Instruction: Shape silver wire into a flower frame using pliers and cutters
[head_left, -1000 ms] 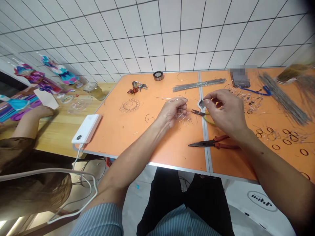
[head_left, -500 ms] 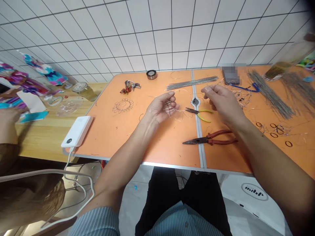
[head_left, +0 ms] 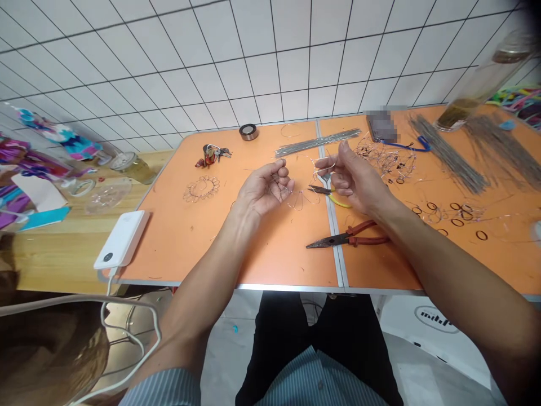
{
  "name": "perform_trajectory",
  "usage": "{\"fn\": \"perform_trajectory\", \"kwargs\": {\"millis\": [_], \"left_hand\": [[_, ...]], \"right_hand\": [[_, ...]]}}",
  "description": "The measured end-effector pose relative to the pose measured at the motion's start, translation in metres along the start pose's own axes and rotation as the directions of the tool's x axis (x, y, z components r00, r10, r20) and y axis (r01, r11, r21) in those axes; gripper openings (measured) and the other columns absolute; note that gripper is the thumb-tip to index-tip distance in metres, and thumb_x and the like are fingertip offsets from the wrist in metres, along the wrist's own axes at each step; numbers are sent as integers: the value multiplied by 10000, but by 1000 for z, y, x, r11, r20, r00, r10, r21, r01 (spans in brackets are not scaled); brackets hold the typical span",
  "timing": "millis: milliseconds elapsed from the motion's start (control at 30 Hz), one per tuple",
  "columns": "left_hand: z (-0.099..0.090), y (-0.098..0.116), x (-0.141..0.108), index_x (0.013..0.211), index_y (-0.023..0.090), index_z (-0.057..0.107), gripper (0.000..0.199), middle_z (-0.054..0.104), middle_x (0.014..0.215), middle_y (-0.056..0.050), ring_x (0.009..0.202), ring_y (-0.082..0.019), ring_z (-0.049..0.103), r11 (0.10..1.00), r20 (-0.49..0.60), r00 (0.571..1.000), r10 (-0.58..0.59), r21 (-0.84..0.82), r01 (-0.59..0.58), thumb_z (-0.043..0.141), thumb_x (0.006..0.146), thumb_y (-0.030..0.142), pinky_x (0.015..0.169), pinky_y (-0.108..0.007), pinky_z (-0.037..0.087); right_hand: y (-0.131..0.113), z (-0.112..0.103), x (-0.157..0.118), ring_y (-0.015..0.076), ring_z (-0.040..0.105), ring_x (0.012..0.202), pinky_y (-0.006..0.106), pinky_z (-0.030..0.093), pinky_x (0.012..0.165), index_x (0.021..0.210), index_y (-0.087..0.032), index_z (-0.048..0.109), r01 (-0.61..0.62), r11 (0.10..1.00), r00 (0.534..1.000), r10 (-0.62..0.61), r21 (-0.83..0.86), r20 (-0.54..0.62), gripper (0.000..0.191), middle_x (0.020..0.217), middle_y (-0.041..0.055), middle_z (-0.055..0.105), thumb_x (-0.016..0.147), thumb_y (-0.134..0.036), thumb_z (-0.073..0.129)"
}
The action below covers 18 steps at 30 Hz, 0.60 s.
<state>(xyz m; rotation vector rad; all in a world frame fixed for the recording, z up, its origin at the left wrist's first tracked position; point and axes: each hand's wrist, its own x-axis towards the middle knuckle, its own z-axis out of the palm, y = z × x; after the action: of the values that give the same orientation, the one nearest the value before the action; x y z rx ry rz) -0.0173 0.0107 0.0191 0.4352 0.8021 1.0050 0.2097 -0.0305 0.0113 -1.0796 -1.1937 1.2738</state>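
Note:
My left hand (head_left: 265, 190) is closed, thumb against curled fingers, on a piece of thin wire bent into loops (head_left: 301, 198). The wire spreads out to the right of the fingers, above the orange table. My right hand (head_left: 358, 176) is close by, its fingers bent round the wire's right part and its thumb raised; the exact grip is too fine to make out. Small pliers with yellow handles (head_left: 339, 200) lie below the right fingers, partly covered. Nearer to me are long-nose pliers with red handles (head_left: 357, 234). A ring of looped wire (head_left: 202, 189) lies to the left.
Straight wires (head_left: 316, 142) lie along the back, with a roll of tape (head_left: 248, 132) to their left. Further right are a phone (head_left: 381, 127), tangled wire (head_left: 386, 158), wire bundles (head_left: 450, 155) and a glass bottle (head_left: 459, 110). A white power bank (head_left: 122, 239) sits at the left edge.
My right hand has moved left to the wire, and its thumb has lifted from its fingers. My left hand still holds the wire. The view has shifted slightly; the person's hand at far left is gone.

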Motion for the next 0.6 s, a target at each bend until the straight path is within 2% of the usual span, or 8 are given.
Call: {"fn": "perform_trajectory", "kwargs": {"millis": [67,200,267,400,500,600], "left_hand": [[0,-3,1,870,161,682,196,659,652,46,503,-70,605,999,3,1000,17,46,-17,685,1059,112,671,-241,632],[-2,-12,5,874,153,692,193,689,674,33,537,-72,637,996,23,1000,19,84,-20,688,1063,114,754,-256,643],[-3,-17,7,888,152,706,166,721,710,16,580,-85,679,995,56,998,7,99,-13,710,1053,135,797,-270,651],[-6,-18,7,962,158,742,93,809,851,-36,723,-143,781,974,124,992,25,223,-52,809,993,214,826,-301,658],[-10,-15,7,987,166,761,177,846,925,-57,772,-157,800,921,184,981,57,370,-123,886,928,277,787,-288,640],[-15,-11,5,1017,171,797,216,859,945,-57,765,-135,779,818,239,968,83,539,-203,915,906,314,799,-277,628]], "right_hand": [[-1,1,-1,110,248,595,353,101,513,895,-228,809,25,999,1000,-24,-38,19,643,991,77,761,864,-869,854],[-1,2,-2,110,306,588,328,159,527,796,-231,769,65,985,996,-72,-160,-43,408,768,24,673,864,-566,992],[1,1,-1,105,311,581,322,173,525,792,-229,760,59,989,995,-69,-135,-70,340,787,30,714,883,-471,981],[1,-6,2,100,340,575,314,231,509,834,-230,741,59,993,991,-71,-105,-114,259,939,68,825,927,-382,929],[-4,-13,3,113,450,603,307,326,530,841,-233,768,69,970,988,-99,-232,-119,213,904,68,820,943,-347,917],[-10,-16,2,145,579,666,317,429,586,825,-224,802,43,930,993,-81,-365,-87,198,870,82,815,939,-324,929]]}}
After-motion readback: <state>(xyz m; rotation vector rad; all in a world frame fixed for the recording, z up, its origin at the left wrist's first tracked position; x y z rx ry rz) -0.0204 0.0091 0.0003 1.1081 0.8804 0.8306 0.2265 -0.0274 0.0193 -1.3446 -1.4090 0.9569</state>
